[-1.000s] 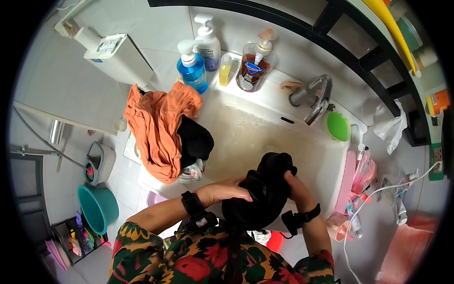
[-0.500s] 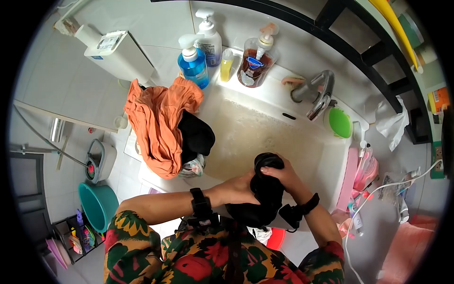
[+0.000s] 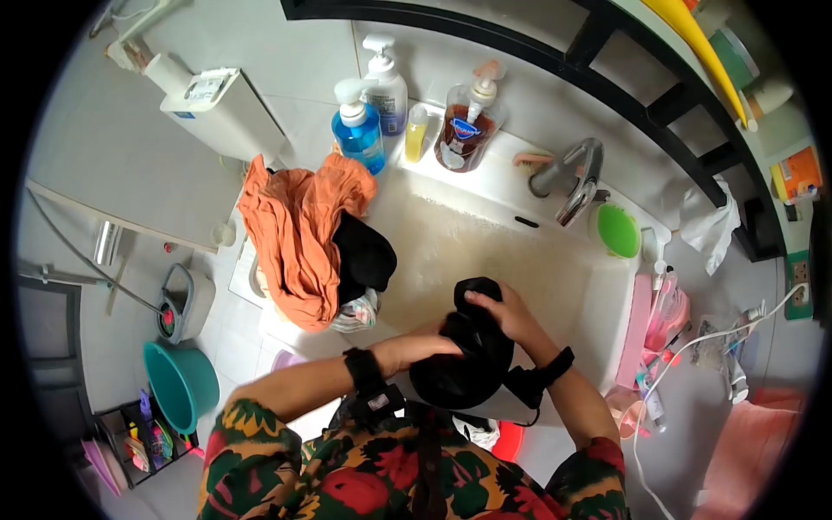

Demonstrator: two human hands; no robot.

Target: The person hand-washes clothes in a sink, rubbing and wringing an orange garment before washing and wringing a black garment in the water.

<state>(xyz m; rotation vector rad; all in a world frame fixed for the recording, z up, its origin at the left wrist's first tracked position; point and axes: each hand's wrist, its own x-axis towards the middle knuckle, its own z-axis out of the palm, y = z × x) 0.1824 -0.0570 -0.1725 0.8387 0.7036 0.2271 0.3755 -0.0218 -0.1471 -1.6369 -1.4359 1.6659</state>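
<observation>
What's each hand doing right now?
Left hand: closed on the black garment.
Right hand: closed on the same garment's top.

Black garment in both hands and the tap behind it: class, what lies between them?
In the head view, only bare wet sink basin lies between the black garment and the tap; nothing rests on that stretch.
</observation>
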